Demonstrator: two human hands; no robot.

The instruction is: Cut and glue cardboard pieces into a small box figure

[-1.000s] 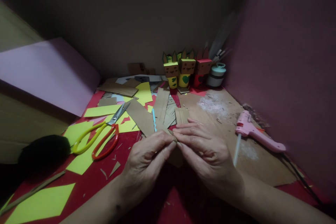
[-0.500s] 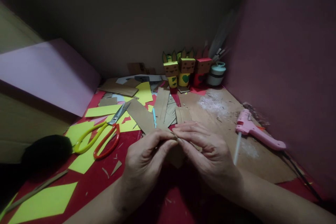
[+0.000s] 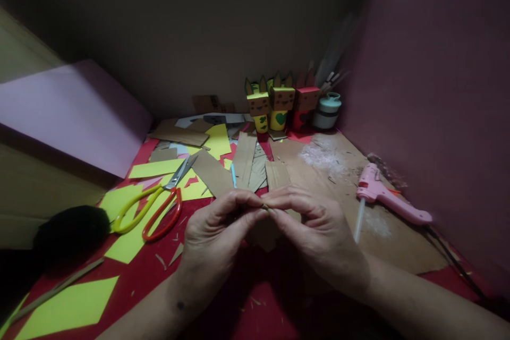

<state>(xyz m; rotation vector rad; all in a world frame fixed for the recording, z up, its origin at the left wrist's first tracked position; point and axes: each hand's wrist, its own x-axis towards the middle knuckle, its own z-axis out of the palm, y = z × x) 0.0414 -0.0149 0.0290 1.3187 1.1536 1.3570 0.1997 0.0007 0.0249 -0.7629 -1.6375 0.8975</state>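
Left hand point(image 3: 221, 231) and right hand point(image 3: 316, 228) both pinch a small brown cardboard piece point(image 3: 265, 206).

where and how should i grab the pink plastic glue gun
The long, tapered handle of the pink plastic glue gun looks best, with the right hand coming from above on the person's right. The gun lies down with its handle slanting that way, while the translucent glue stick juts toward the person. Mind the thin dark cord.
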